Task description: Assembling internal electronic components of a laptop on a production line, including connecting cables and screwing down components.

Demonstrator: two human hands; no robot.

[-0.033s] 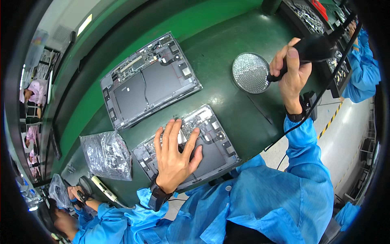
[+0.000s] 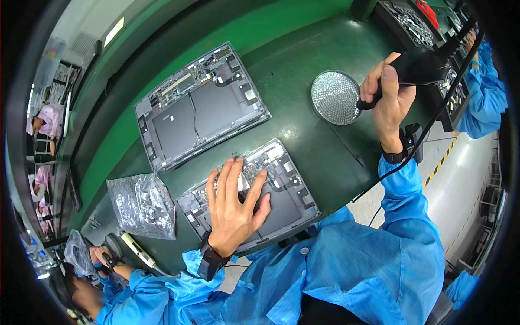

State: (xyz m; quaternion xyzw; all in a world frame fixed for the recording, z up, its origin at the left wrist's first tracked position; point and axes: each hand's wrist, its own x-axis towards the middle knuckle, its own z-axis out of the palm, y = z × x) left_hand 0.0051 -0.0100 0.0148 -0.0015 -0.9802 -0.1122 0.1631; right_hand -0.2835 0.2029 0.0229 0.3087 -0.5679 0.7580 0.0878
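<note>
My left hand (image 2: 234, 208) lies with spread fingers on an opened laptop base (image 2: 284, 197) close to me; its fingers and palm cover part of the circuit board. My right hand (image 2: 391, 103) is closed around a black electric screwdriver (image 2: 417, 66) whose cable rises to the upper right. The tool's tip end points left, at the right rim of a round tray (image 2: 331, 97) with a silvery, dotted surface. Whether the tip touches anything there, I cannot tell. A second opened laptop base (image 2: 203, 116) rests farther back, its board and dark battery exposed.
Left of the near laptop sits a clear plastic bag (image 2: 142, 206) of dark parts. A thin black stick (image 2: 346, 145) lies below the round tray. Dark bins of small parts (image 2: 406, 24) stand at the far right. A white corded tool (image 2: 140, 250) lies near a co-worker's hands (image 2: 103, 254).
</note>
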